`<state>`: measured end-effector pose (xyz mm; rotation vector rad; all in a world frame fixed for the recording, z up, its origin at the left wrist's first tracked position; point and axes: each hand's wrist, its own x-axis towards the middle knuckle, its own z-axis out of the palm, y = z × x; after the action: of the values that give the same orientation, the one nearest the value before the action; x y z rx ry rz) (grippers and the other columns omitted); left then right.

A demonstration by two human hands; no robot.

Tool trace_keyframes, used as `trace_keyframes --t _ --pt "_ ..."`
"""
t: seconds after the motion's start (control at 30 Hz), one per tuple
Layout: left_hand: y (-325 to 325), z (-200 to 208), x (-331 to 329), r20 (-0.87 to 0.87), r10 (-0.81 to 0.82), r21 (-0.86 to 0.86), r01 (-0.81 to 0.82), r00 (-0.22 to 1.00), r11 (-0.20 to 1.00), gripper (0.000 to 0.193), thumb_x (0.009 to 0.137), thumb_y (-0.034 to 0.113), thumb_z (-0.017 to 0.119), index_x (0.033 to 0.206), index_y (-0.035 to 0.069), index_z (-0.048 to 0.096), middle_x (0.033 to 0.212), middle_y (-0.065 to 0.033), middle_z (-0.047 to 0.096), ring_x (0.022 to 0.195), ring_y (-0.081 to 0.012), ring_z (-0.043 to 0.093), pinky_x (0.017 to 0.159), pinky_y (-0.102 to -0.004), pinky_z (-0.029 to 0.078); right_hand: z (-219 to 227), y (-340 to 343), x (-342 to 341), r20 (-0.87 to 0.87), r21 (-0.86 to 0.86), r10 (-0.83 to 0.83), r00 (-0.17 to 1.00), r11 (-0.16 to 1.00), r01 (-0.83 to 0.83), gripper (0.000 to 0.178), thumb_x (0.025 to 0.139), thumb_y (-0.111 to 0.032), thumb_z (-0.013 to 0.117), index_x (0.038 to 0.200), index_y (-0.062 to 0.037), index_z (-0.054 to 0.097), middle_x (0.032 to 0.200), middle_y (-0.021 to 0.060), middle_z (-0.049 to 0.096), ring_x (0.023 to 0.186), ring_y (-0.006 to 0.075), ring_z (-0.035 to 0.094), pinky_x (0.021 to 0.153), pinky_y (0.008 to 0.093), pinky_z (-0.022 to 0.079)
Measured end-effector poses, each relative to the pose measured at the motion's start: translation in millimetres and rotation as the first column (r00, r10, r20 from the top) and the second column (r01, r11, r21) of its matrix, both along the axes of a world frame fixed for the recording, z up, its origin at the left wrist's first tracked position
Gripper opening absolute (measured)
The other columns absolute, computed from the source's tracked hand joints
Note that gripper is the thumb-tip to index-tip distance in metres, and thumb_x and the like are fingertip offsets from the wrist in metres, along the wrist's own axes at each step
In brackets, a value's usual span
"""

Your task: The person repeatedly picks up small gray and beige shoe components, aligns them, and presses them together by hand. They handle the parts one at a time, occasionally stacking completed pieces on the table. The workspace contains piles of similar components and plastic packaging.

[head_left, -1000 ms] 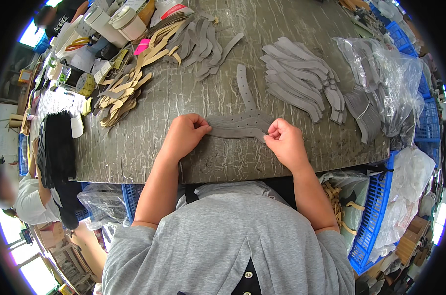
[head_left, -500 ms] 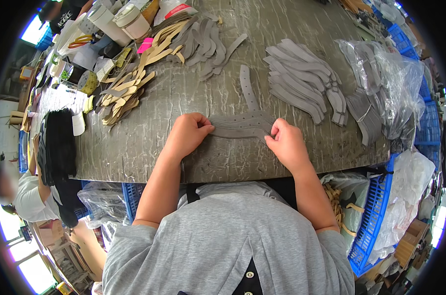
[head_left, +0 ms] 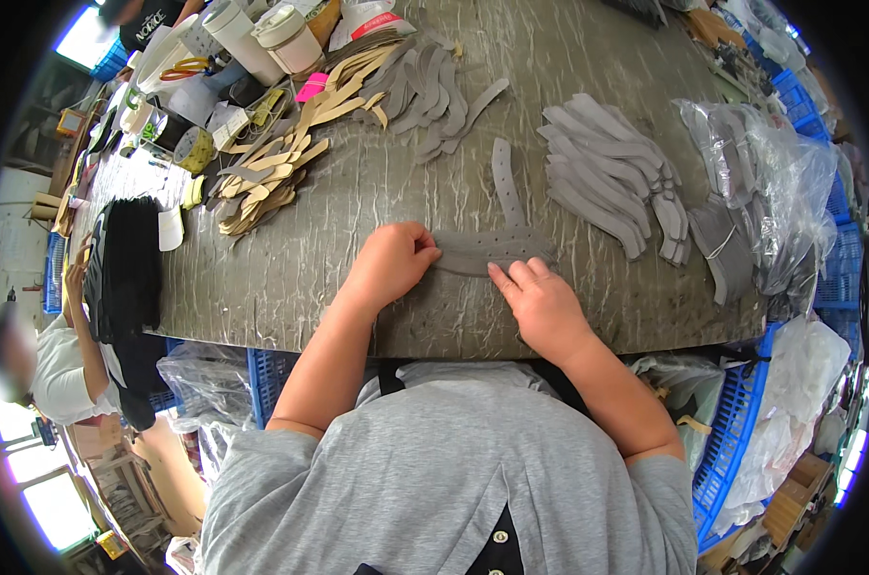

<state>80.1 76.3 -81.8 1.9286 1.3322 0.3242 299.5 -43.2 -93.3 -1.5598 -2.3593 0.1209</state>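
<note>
Grey curved strips with small holes (head_left: 468, 261) lie in a low stack on the table in front of me. At the stack's left end, my left hand (head_left: 393, 264) is closed, its thumb and forefinger pinching the edge of a strip. My right hand (head_left: 542, 305) rests over the right part of the stack, fingers stretched out and slightly apart, the tips touching the top strip. One loose grey strip with holes (head_left: 507, 182) points away from me just behind the stack.
Fanned grey strips (head_left: 597, 177) lie right of centre, beside a bundle (head_left: 722, 251) and a plastic bag (head_left: 784, 182). Farther left are beige strips (head_left: 262, 187), more grey strips (head_left: 429, 91) and white tubs (head_left: 289, 40). A blue crate (head_left: 727, 446) stands below the table. Another person (head_left: 70, 369) sits at left.
My right hand has let go of the strip's right end and slid left along the stack, its fingers now extended. The left hand keeps its pinch. The whole view has shifted slightly.
</note>
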Motion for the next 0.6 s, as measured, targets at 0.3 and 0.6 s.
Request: trace_keyframes --t 0.3,0.6 --pt "1 -1 -1 -0.012 -0.047 0.112 0.048 0.999 0.993 0.017 0.081 0.016 0.072 0.087 0.000 0.068 0.070 -0.0136 0.064 0.063 -0.0238 0.061 0.062 -0.0366 0.048 1 6 -23 0.145 -0.033 -0.013 0.989 0.999 0.018 0.048 0.083 -0.010 0.056 0.130 -0.0105 0.062 0.086 0.0052 0.051 0.074 0.0213 0.056 0.059 0.0326 0.050" --pt "-33 36 9 0.227 -0.070 0.080 0.053 0.972 0.995 0.007 0.083 0.004 0.069 0.088 0.001 0.066 0.081 -0.0153 0.067 0.071 -0.0304 0.066 0.066 -0.0356 0.051 28 19 -33 -0.346 0.183 -0.150 0.926 0.957 0.224 0.024 0.078 -0.018 0.075 0.100 -0.0122 0.070 0.097 0.0011 0.062 0.088 0.0222 0.055 0.088 0.0421 0.036"
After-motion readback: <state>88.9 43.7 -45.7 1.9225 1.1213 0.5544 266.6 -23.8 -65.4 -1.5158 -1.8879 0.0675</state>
